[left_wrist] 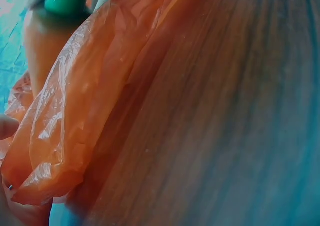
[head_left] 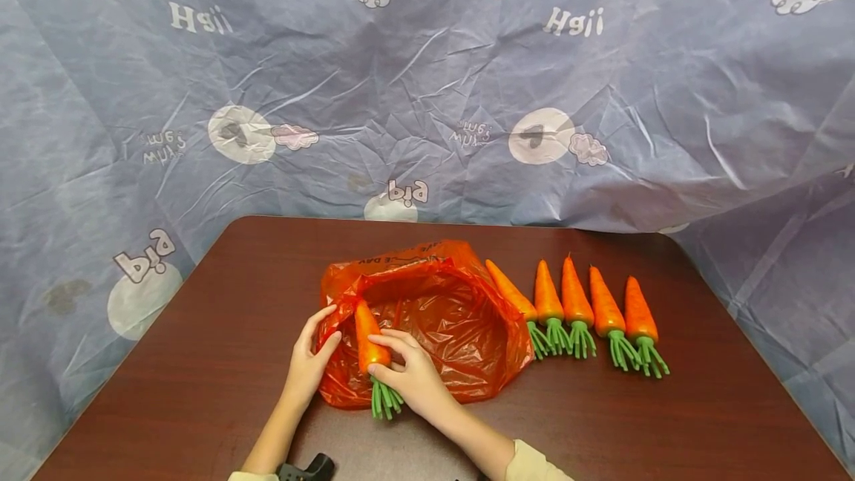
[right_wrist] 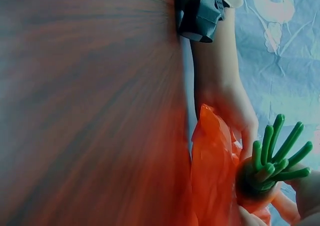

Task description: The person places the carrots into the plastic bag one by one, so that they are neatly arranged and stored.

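A red plastic bag (head_left: 461,332) lies on the table with its mouth spread wide. At the bag's left rim, my left hand (head_left: 309,362) grips the film between thumb and fingers. My right hand (head_left: 415,377) holds an orange carrot (head_left: 371,340) near its thick end, over the left part of the opening. The carrot's tip points away from me, and its green stems (right_wrist: 275,156) face the near side. In the left wrist view the bag (left_wrist: 75,116) covers part of that carrot, and only a bit of the left hand shows.
Right of the bag, several carrots (head_left: 577,303) lie in a row, tips toward the back. The leftmost carrot (head_left: 510,292) is partly behind the bag's edge. Under everything is a dark brown table (head_left: 234,362), with a patterned blue-grey cloth (head_left: 374,95) hanging behind it.
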The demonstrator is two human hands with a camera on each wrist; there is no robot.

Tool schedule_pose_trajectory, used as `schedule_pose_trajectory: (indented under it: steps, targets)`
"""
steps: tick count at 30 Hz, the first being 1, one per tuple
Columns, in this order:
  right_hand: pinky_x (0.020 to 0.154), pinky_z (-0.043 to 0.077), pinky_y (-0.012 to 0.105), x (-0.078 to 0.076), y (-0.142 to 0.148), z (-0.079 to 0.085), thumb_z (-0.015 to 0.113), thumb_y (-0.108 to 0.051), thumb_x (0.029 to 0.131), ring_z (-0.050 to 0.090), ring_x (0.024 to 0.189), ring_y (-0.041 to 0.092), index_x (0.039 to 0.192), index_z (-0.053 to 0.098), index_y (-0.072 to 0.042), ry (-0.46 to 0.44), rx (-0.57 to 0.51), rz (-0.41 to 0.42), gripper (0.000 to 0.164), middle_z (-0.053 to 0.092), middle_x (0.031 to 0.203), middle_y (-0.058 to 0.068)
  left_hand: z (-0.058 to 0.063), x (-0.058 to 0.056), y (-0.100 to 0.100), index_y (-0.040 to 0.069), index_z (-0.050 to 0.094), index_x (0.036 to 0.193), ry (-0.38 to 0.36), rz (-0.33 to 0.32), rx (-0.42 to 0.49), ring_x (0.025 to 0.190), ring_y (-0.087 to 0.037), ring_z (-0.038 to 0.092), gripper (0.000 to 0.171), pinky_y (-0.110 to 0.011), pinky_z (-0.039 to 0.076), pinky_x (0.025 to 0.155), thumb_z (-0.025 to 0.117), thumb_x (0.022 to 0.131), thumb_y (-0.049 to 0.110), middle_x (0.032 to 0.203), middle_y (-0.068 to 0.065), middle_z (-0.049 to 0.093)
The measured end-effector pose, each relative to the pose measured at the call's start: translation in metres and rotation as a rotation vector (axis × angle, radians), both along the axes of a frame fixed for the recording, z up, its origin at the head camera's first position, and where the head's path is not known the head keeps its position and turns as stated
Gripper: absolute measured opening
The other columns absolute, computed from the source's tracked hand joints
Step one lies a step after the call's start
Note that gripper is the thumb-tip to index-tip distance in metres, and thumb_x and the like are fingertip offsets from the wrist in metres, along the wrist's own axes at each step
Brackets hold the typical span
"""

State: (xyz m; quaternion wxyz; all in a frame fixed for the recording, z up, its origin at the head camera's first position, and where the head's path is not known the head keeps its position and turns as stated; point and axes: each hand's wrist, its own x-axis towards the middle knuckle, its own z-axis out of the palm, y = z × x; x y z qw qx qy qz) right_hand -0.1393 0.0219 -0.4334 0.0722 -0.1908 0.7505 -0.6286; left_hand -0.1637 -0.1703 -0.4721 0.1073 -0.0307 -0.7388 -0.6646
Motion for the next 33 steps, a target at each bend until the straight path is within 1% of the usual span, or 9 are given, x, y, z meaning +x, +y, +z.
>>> schedule_pose_trajectory:
  steps: [4,7,9,13,19,25,27,33]
  targets:
    - [0.09,0.047,0.034,-0.004,-0.013,-0.001,0.065,-0.014,0.083,0.048,0.118,0.032,0.12,0.057,-0.004,0.007,0.013,-0.024,0.04,0.043,0.133,0.018,0.0,0.001,-0.001,0.009,0.045,0.13,0.014,-0.009,-0.013,0.107,0.004,0.048,0.042,-0.01,0.044,0.083,0.055,0.089,0.008,0.129,0.0,0.045]
    - [0.089,0.048,0.034,-0.008,-0.022,-0.006,0.065,-0.015,0.083,0.048,0.117,0.032,0.119,0.058,-0.003,0.028,0.02,-0.051,0.039,0.044,0.131,0.019,0.0,0.001,0.0,0.009,0.045,0.13,0.025,-0.01,-0.019,0.108,0.004,0.047,0.042,-0.01,0.043,0.084,0.056,0.089,0.011,0.128,0.002,0.045]
    - [0.088,0.048,0.034,-0.011,-0.027,-0.012,0.066,-0.017,0.083,0.049,0.116,0.032,0.119,0.058,-0.004,0.044,0.025,-0.073,0.04,0.045,0.131,0.019,0.0,0.001,0.0,0.01,0.045,0.13,0.023,-0.011,-0.018,0.108,0.004,0.047,0.042,-0.01,0.044,0.084,0.056,0.09,0.011,0.128,0.003,0.045]
    - [0.087,0.049,0.034,-0.015,-0.035,-0.018,0.066,-0.017,0.082,0.051,0.114,0.031,0.118,0.059,-0.003,0.06,0.025,-0.109,0.039,0.046,0.129,0.018,-0.001,0.002,0.0,0.01,0.045,0.13,0.015,-0.019,-0.015,0.107,0.002,0.047,0.042,-0.011,0.044,0.084,0.055,0.09,0.011,0.127,0.003,0.045]
    - [0.085,0.05,0.029,-0.017,-0.044,-0.018,0.066,-0.016,0.082,0.054,0.11,0.026,0.118,0.06,-0.006,0.081,0.074,-0.15,0.038,0.048,0.127,0.015,-0.001,0.001,0.0,0.01,0.046,0.129,0.029,-0.01,-0.02,0.108,0.003,0.047,0.041,-0.009,0.041,0.086,0.056,0.089,0.01,0.125,0.007,0.047]
    - [0.081,0.051,0.024,-0.02,-0.05,-0.017,0.065,-0.016,0.081,0.056,0.105,0.021,0.117,0.061,-0.007,0.099,0.1,-0.192,0.037,0.05,0.125,0.013,-0.003,-0.001,0.0,0.008,0.045,0.129,0.021,-0.003,-0.031,0.107,0.005,0.046,0.041,-0.007,0.04,0.085,0.055,0.09,0.009,0.122,0.013,0.047]
    - [0.08,0.051,0.023,-0.022,-0.052,-0.017,0.065,-0.017,0.081,0.055,0.104,0.021,0.117,0.061,-0.007,0.108,0.1,-0.203,0.037,0.051,0.124,0.013,-0.004,-0.001,0.001,0.008,0.045,0.13,0.025,0.0,-0.028,0.107,0.006,0.046,0.042,-0.007,0.04,0.086,0.055,0.089,0.008,0.123,0.011,0.047]
    - [0.081,0.05,0.024,-0.026,-0.06,-0.018,0.066,-0.02,0.081,0.054,0.107,0.023,0.116,0.061,-0.009,0.128,0.137,-0.249,0.037,0.05,0.127,0.012,-0.003,-0.001,0.001,0.005,0.042,0.132,0.048,-0.011,0.0,0.108,0.004,0.047,0.045,-0.007,0.04,0.086,0.053,0.089,0.003,0.129,0.0,0.044]
